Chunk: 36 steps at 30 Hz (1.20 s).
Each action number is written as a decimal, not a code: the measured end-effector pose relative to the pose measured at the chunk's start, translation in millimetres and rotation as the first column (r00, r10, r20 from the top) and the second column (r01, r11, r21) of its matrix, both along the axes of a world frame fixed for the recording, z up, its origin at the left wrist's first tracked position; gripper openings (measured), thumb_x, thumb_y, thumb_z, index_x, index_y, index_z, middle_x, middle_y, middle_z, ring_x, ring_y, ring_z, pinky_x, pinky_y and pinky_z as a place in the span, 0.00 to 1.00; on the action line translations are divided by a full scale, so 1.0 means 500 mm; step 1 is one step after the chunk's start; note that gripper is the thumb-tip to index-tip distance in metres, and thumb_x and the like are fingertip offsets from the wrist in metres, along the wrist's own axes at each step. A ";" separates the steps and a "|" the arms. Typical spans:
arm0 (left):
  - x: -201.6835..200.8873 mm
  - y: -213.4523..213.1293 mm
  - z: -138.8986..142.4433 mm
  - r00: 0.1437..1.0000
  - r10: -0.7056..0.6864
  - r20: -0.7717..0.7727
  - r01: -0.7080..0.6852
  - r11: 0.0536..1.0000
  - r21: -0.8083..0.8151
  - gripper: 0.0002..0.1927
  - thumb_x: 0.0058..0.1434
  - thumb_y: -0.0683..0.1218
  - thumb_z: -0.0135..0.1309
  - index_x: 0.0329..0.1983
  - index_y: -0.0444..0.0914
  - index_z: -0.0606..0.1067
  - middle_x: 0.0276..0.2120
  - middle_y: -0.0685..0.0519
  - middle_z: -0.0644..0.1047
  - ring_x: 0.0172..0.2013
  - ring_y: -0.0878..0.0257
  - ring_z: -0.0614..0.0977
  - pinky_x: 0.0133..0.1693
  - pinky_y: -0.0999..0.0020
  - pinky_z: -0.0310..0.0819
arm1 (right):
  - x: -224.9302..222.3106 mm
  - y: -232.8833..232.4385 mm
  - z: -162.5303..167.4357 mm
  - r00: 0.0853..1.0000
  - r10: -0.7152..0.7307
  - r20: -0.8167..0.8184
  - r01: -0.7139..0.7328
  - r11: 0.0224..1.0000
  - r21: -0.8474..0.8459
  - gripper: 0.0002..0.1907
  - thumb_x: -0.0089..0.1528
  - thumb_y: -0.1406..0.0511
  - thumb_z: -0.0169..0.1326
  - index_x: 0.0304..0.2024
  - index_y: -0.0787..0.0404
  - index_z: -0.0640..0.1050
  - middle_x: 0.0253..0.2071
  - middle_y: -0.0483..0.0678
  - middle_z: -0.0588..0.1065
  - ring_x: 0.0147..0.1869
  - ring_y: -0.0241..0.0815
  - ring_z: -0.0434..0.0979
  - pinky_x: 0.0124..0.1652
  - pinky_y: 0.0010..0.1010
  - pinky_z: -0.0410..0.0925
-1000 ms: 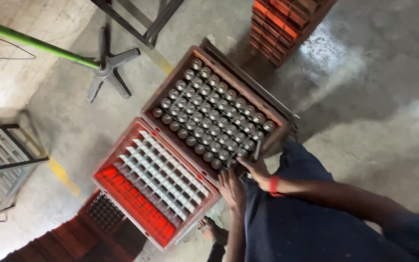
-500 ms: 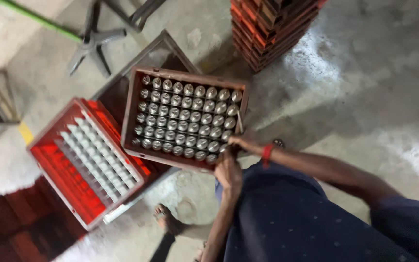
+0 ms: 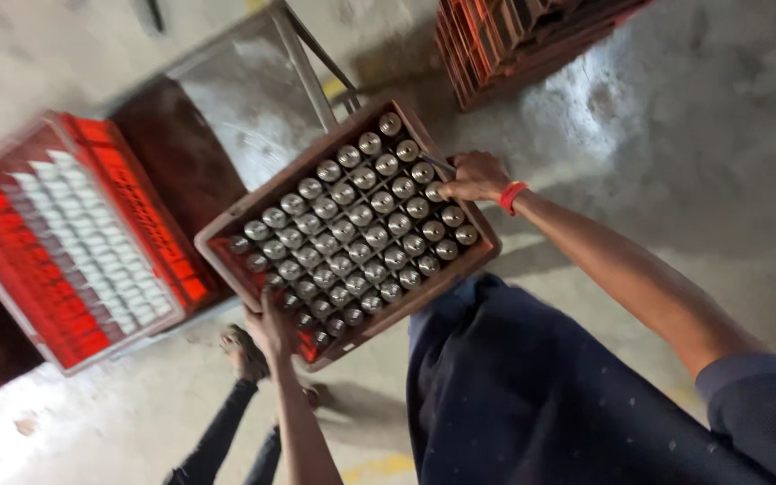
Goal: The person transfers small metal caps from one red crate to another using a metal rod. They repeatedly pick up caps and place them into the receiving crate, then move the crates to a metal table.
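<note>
We hold a brown crate [image 3: 226, 244] filled with rows of bottles [image 3: 352, 229], each closed by a silver cap. The crate is lifted clear of the floor [image 3: 675, 135] and sits tilted in the view, one corner pointing toward a metal stand [image 3: 244, 85] and the opposite side close against our dark trousers [image 3: 532, 386].

Our right hand [image 3: 473, 177] is closed around the crate's far right edge, fingers curled over the rim beside the outer row of caps. A red band [image 3: 512, 195] sits on that wrist. Our left hand [image 3: 273, 328] is clamped on the near left edge, fingers wrapped over the rim at the lower corner. Both hands carry the crate between them.

Left of the crate, a red crate [image 3: 92, 238] with a pale grid of empty compartments stands just beside the metal stand. The stand has a flat, worn grey top and thin metal legs; the held crate hangs over its near corner, and we cannot tell whether the two touch.

At the top right corner of the view, a stack of red-brown crates [image 3: 514, 40] rests on the concrete floor, well apart from the hands. Below the crate, a sandalled foot [image 3: 240, 350] is on the floor.
</note>
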State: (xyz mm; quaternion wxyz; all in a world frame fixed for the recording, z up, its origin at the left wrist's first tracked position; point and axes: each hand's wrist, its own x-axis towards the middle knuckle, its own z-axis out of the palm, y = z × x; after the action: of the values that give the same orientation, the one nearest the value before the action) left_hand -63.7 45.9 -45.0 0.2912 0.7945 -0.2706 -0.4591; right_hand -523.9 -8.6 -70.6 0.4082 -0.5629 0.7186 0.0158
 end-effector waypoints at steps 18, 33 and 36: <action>-0.050 0.179 -0.091 0.987 -0.082 0.136 0.063 0.988 0.142 0.15 0.57 0.45 0.61 0.39 0.32 0.69 0.30 0.54 0.71 0.31 0.67 0.70 0.32 0.67 0.68 | -0.267 0.399 -0.186 0.933 0.284 -0.223 -0.263 0.957 0.120 0.34 0.59 0.47 0.66 0.48 0.72 0.79 0.44 0.60 0.80 0.46 0.53 0.80 0.48 0.40 0.74; -0.701 0.159 -0.510 0.936 -0.351 -0.018 0.342 0.899 0.274 0.21 0.49 0.57 0.63 0.36 0.37 0.81 0.31 0.41 0.83 0.32 0.41 0.84 0.34 0.52 0.75 | -0.682 0.463 -0.538 0.879 -0.477 0.001 0.459 0.847 0.269 0.15 0.54 0.65 0.65 0.42 0.66 0.80 0.36 0.47 0.79 0.38 0.39 0.77 0.37 0.37 0.73; -0.752 0.167 -0.778 0.943 -0.332 0.002 0.314 0.893 0.324 0.23 0.49 0.57 0.63 0.41 0.37 0.81 0.30 0.39 0.82 0.32 0.41 0.84 0.35 0.50 0.76 | -0.725 0.444 -0.701 0.894 -0.444 -0.061 0.446 0.867 0.225 0.14 0.56 0.62 0.65 0.39 0.66 0.81 0.35 0.46 0.79 0.36 0.38 0.77 0.35 0.37 0.71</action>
State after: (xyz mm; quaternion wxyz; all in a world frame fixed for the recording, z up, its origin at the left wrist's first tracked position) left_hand -439.9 129.4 -434.1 0.0708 0.7878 -0.3294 -0.5157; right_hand -886.2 213.4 -421.1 0.4615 -0.3304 0.8233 0.0075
